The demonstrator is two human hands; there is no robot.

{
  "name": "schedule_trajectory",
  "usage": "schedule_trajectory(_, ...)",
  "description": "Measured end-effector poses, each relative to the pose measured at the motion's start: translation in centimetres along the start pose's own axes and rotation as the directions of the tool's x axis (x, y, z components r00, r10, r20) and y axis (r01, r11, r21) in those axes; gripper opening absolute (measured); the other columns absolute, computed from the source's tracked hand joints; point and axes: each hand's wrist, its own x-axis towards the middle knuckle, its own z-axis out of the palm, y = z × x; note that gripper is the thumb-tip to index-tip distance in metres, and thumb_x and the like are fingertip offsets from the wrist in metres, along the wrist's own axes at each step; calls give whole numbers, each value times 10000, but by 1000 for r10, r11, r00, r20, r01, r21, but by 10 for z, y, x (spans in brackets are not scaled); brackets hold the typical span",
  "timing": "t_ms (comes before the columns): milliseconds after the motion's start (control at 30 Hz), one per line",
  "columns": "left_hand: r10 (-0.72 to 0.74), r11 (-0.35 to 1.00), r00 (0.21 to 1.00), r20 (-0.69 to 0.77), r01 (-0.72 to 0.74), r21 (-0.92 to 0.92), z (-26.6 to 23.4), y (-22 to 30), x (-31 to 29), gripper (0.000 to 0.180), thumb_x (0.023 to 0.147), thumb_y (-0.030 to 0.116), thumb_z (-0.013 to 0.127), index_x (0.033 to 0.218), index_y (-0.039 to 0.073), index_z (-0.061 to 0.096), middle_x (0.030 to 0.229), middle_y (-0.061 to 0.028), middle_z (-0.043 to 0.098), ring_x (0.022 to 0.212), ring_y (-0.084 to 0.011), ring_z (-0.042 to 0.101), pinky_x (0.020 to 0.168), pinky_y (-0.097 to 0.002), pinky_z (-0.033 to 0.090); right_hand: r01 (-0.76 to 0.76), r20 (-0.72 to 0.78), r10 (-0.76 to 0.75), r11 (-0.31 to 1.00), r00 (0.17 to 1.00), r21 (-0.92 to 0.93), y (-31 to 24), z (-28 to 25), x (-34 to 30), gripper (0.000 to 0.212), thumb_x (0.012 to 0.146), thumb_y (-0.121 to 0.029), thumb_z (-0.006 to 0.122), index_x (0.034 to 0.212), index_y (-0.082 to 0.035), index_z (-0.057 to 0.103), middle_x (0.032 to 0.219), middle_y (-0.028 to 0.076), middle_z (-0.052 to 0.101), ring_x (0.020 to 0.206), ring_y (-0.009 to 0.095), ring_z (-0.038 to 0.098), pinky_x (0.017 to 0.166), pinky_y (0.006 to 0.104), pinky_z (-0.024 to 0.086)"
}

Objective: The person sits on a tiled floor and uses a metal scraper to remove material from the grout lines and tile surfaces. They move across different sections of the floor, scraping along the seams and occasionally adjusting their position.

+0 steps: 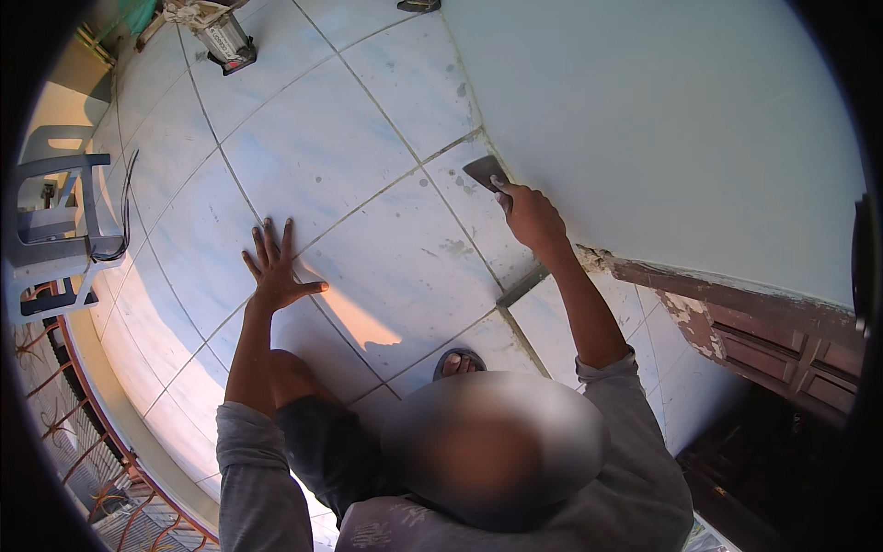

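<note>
Grey sleeves (635,460) fill the near edge, w/ a blurred patch between them hiding whatever's there. Just past it, toes in a dark sandal (459,362) poke out onto the tiled floor (368,138). Floor is big pale tiles w/ thin grout lines, speckled w/ grey smudges, and a wedge of sunlight falls near my left arm.

My left hand (276,271) lies flat on a tile, fingers spread, holding nothing. My right hand (532,216) reaches farther, closed around a scraper (485,171) w/ a dark flat blade; blade sits right where the floor meets the pale blue wall (662,120) on the right. Handle is hidden inside my grip, so can't tell its shape.

Right of my arm, a brown wooden door frame (736,304) w/ flaking paint, base of it chipped. A dark strip (521,285) lies on the floor near it; can't make out what it is.

Far left: grey plastic chair (55,230), partly cut off by the rim, w/ a black cable hanging off it. Near left, a rust-coloured metal railing (64,405). Far end, a small boxy object (225,41), too warped to identify.
</note>
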Motion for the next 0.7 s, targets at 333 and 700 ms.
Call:
schedule_trajectory(333, -1, 1000, 1000, -3, 1, 4, -2, -3, 5, 1578, 476, 804, 857, 1661, 269, -38, 1702, -202, -178, 1548, -417, -231, 1160, -734, -100, -36, 85, 39, 998, 996, -43, -13, -11, -22, 317, 1036, -326, 548, 1300, -206, 677, 1014, 206, 725, 963, 393, 710, 840, 512, 568)
schedule_trajectory(700, 1, 1000, 1000, -18, -1, 20, -6, -3, 6, 1549, 521, 782, 853, 1656, 275, -71, 1699, -186, -202, 1548, -423, -227, 1150, -761, -66, 17, 9, -17, 1000, 1000, 17, 10, -3, -15, 303, 1024, -350, 574, 1250, -189, 696, 1001, 192, 733, 948, 407, 701, 841, 527, 560)
